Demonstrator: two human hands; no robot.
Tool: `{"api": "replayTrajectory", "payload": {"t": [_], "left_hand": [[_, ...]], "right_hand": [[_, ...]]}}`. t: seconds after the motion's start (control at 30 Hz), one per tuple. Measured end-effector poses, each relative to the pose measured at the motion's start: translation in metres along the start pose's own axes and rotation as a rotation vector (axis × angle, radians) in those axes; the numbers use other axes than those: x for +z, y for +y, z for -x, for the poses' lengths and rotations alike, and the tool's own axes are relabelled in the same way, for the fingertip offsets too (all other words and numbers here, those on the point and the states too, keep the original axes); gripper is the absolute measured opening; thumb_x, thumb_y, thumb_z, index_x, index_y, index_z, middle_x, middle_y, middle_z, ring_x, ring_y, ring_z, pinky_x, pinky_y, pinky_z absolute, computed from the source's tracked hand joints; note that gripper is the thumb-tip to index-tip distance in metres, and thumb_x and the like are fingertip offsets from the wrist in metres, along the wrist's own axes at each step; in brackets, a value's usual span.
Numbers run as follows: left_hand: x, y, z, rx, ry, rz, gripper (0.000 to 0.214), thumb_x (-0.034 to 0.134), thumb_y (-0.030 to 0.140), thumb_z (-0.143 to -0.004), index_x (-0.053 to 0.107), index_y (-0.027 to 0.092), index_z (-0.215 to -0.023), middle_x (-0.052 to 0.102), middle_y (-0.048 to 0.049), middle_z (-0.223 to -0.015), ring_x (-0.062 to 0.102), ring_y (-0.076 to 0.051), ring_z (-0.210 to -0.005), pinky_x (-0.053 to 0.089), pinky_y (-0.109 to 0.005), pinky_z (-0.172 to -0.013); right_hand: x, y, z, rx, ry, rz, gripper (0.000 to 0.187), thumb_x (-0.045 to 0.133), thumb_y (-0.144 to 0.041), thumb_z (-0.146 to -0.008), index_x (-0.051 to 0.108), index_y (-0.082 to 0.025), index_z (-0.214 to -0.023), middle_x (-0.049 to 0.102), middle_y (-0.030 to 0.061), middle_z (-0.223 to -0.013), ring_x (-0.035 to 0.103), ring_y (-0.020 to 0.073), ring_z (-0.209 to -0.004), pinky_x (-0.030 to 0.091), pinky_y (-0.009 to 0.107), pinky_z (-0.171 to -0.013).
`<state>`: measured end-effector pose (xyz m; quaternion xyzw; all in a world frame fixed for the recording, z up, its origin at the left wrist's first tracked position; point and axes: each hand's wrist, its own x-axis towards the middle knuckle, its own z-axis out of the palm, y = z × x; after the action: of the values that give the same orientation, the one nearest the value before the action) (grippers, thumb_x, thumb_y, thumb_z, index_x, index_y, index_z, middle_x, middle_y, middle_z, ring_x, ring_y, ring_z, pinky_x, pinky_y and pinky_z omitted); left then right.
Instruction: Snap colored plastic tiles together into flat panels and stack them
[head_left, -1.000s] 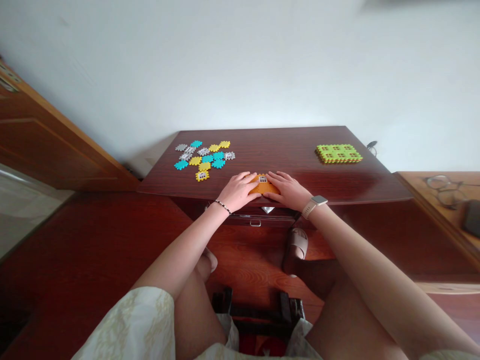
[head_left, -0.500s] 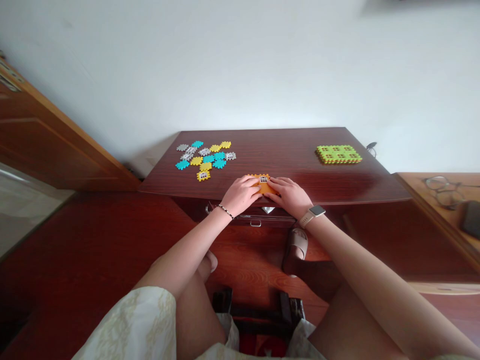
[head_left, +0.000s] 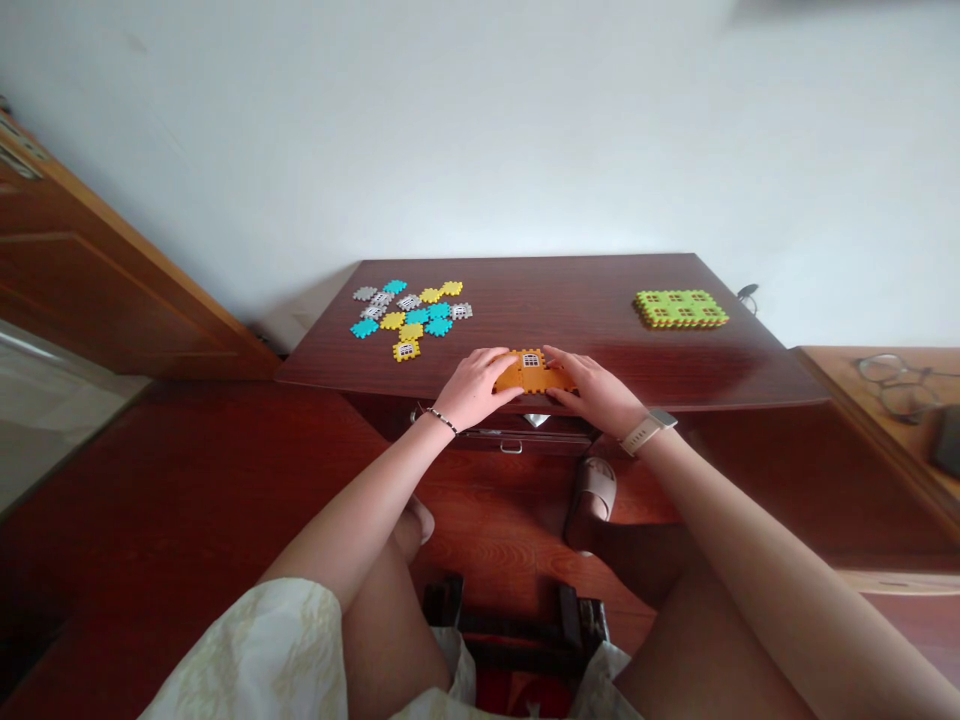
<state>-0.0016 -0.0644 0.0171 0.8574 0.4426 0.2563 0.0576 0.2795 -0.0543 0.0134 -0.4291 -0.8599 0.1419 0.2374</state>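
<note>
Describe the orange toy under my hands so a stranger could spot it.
On the dark wooden desk, go to the middle of the near edge, where the left hand and right hand meet. Between them sits the orange block, the only orange piece: loose tiles far left are teal, yellow, grey, and the slab far right is green.

A glossy, dark reddish wooden tabletop (head_left: 570,300) stood against a pale wall. At its far left lay a scatter of small teal, yellow and grey interlocking tiles (head_left: 409,315). Near its far right corner lay a flat green panel (head_left: 679,308). At the middle of the near edge sat an orange piece (head_left: 531,370), well apart from both.
</note>
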Motion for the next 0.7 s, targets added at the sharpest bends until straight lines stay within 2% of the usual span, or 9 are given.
{"api": "replayTrajectory", "payload": {"t": [0.2, 0.3, 0.53, 0.7], "left_hand": [[0.000, -0.008, -0.005, -0.116, 0.082, 0.057, 0.049, 0.065, 0.044, -0.110, 0.063, 0.017, -0.151, 0.067, -0.0177, -0.154, 0.060, -0.034, -0.147, 0.046, -0.052, -0.128], [0.003, -0.012, -0.006, -0.198, 0.100, 0.122, 0.051, 0.065, 0.045, -0.109, 0.061, 0.017, -0.152, 0.069, -0.0192, -0.152, 0.062, -0.035, -0.145, 0.048, -0.054, -0.126], [0.010, -0.018, -0.010, -0.403, 0.099, 0.493, 0.064, 0.077, 0.033, -0.098, 0.056, 0.018, -0.157, 0.076, -0.0201, -0.140, 0.074, -0.033, -0.131, 0.056, -0.052, -0.116], [0.015, -0.020, -0.014, -0.476, 0.161, 0.731, 0.059, 0.081, 0.025, -0.090, 0.066, 0.017, -0.146, 0.081, -0.0157, -0.124, 0.078, -0.029, -0.115, 0.059, -0.049, -0.111]], "right_hand": [[-0.004, 0.000, -0.002, 0.014, -0.010, -0.048, 0.076, 0.069, -0.039, -0.101, 0.043, -0.029, -0.172, 0.067, 0.0150, -0.147, 0.068, 0.0384, -0.135, 0.057, 0.057, -0.118], [-0.005, -0.005, -0.002, 0.008, 0.009, -0.032, 0.076, 0.069, -0.038, -0.100, 0.044, -0.028, -0.171, 0.066, 0.0148, -0.146, 0.068, 0.0382, -0.135, 0.057, 0.056, -0.118], [-0.006, -0.010, -0.001, -0.023, 0.047, -0.002, 0.081, 0.065, -0.033, -0.101, 0.035, -0.032, -0.176, 0.065, 0.0126, -0.150, 0.064, 0.0379, -0.140, 0.055, 0.057, -0.121], [-0.007, -0.009, -0.002, -0.031, 0.070, -0.027, 0.085, 0.066, -0.032, -0.099, 0.033, -0.033, -0.177, 0.067, 0.0125, -0.147, 0.064, 0.0381, -0.138, 0.051, 0.060, -0.122]]}}
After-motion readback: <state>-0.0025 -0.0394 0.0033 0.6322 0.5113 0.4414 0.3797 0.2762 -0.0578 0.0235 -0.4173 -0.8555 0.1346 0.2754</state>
